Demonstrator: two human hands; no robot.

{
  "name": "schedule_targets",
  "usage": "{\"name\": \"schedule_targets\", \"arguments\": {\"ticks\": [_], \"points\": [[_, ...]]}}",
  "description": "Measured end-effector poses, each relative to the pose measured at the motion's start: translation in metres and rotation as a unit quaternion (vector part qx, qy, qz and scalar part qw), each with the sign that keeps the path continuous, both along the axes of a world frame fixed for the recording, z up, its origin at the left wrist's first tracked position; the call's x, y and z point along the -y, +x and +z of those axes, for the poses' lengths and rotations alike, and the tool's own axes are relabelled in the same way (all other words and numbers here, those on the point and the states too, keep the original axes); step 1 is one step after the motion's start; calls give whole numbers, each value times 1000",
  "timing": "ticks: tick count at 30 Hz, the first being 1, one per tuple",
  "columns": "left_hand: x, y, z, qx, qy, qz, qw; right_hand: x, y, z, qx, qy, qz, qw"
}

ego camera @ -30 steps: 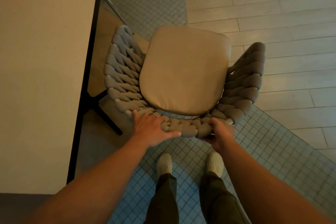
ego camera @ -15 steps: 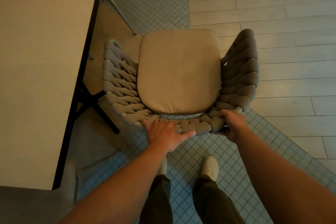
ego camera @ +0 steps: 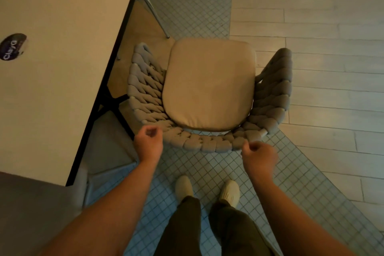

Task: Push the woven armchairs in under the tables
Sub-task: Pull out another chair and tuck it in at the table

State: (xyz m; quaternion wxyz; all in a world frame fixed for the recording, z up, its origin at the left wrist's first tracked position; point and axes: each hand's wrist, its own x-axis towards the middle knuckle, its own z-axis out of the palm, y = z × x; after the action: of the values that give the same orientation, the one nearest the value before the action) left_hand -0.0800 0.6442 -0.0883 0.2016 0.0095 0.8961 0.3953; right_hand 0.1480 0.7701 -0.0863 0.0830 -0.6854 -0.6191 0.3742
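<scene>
grey woven armchair (ego camera: 143,93), tan cushion (ego camera: 209,83)

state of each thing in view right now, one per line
woven armchair: upright beside the table, not tucked under it
seat cushion: lying flat on the seat
left hand: fingers loosely curled, holding nothing
right hand: fingers loosely curled, holding nothing
table: a sticker on top

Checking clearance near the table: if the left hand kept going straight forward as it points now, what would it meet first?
Probably the woven armchair: the left hand points at its back-left corner, not the table. Depth is unclear.
</scene>
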Motion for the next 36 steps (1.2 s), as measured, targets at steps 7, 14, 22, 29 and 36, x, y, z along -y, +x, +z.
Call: {"name": "schedule_targets", "arguments": {"ticks": [7, 14, 22, 29, 36], "points": [[-5, -52, -27, 262, 123, 193, 938, 2, -33, -8, 0, 52, 398, 916], [-2, -125, -94, 364, 110, 112, 918, -1, -70, -54, 159, 54, 555, 814], [-18, -105, -57, 341, 89, 91, 931, 3, -66, -68, 146, 174, 541, 810], [-12, -101, -70, 308, 107, 131, 936, -7, -57, -79, 103, 212, 569, 787], [-14, -62, -77, 293, 146, 203, 923, -46, -34, -78, 111, 199, 631, 741]]}}
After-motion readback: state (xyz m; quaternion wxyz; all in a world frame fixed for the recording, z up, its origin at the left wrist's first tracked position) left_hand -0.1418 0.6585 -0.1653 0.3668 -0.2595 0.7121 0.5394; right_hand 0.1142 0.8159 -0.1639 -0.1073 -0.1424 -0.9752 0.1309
